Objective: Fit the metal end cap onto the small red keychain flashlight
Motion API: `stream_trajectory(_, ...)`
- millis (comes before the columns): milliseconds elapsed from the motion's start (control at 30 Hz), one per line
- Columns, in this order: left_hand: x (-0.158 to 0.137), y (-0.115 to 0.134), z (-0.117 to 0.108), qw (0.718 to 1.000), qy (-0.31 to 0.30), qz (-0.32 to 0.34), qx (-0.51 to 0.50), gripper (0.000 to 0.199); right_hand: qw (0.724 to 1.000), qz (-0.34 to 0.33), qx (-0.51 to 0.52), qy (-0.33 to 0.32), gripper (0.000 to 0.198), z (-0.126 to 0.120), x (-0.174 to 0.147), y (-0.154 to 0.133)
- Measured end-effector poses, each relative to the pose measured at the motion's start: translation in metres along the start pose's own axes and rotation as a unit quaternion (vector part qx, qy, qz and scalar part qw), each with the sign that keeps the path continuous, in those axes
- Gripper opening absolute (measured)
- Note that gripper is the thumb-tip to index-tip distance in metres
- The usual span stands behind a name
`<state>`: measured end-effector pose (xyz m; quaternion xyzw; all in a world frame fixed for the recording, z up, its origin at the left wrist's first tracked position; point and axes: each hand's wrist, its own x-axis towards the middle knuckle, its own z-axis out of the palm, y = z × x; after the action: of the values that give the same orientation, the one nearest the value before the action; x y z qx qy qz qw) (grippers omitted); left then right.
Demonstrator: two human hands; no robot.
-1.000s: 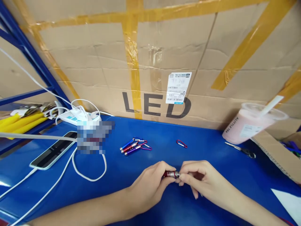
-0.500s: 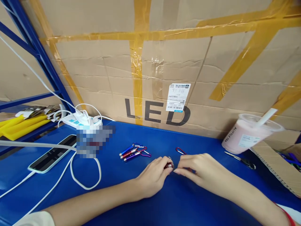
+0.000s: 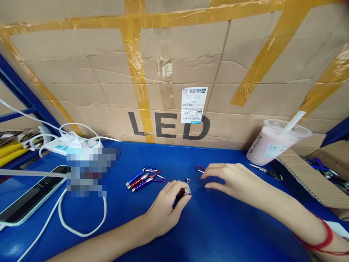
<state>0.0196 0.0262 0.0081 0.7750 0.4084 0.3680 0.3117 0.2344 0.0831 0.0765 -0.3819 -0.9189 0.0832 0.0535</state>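
Observation:
My left hand (image 3: 166, 211) is wrapped round a small dark red flashlight (image 3: 187, 190). Only its round silvery end shows between thumb and forefinger; the rest is hidden. Just beyond that end, a tiny metal cap piece (image 3: 187, 180) lies on the table. My right hand (image 3: 227, 178) is open, thumb and fingers apart, over the table to the right. Its fingertips are at a loose red carabiner (image 3: 200, 169); whether they touch it I cannot tell. Left of my hands lie a blue flashlight (image 3: 135, 177), a red flashlight (image 3: 141, 180) and a purple flashlight (image 3: 142, 185), each with a carabiner clip.
A pink drink cup (image 3: 268, 143) with a straw stands at right, a screwdriver-like tool (image 3: 267, 171) before it. Beyond is an open carton (image 3: 313, 178). Left are a phone (image 3: 32, 198), white cables and a power strip (image 3: 57, 145). A big cardboard box (image 3: 109, 83) walls the back.
My right hand has drawn away from the left and reached toward the red carabiner, its fingers spreading. The small metal piece now lies on the table. The view has shifted right.

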Motion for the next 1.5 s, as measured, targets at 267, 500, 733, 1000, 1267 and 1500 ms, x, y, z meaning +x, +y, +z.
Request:
stream_trajectory(267,-0.004,0.000,0.004,0.988,-0.021,0.133,0.073,0.005,0.973,-0.053,0.172,0.146,0.017,-0.012,0.001,-0.001)
stream_trajectory(500,-0.002,-0.001,0.007,0.984,-0.048,0.134,0.104,0.006,0.959,-0.110,0.141,0.221,0.021,-0.018,-0.009,-0.006)
stream_trajectory(733,0.003,-0.015,0.010,0.984,-0.010,0.100,0.147,0.018,0.973,-0.090,0.118,0.178,0.022,-0.013,-0.007,-0.007)
stream_trajectory(1000,0.006,-0.012,0.005,0.965,-0.012,0.138,0.220,0.019,0.981,-0.056,0.156,0.104,0.017,0.004,0.003,-0.004)
stream_trajectory(1267,0.004,-0.014,0.006,0.964,-0.026,0.114,0.238,0.026,0.976,-0.077,0.172,0.109,0.012,0.001,0.002,-0.005)
stream_trajectory(1500,0.000,-0.007,0.004,0.962,0.026,0.132,0.237,0.030,0.972,-0.074,0.160,0.154,0.012,-0.025,-0.010,-0.013)
